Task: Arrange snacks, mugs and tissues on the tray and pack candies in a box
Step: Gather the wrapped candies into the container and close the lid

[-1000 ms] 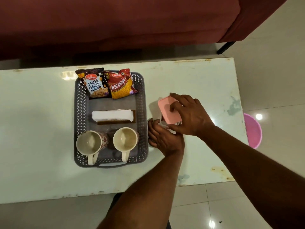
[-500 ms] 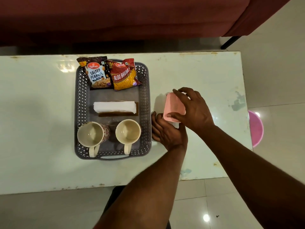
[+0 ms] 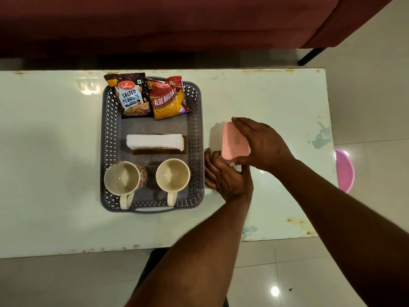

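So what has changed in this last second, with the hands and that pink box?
The right hand shifted its grip on the pink rectangular plastic lid, from fingers over the top to clasping its ends. The left hand remains beside it. The grey perforated tray and its contents look unchanged.

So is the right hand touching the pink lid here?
Touching. The head view shows the right hand gripping the pink lid, with fingers over its far edge and the thumb pressed against its near corner.
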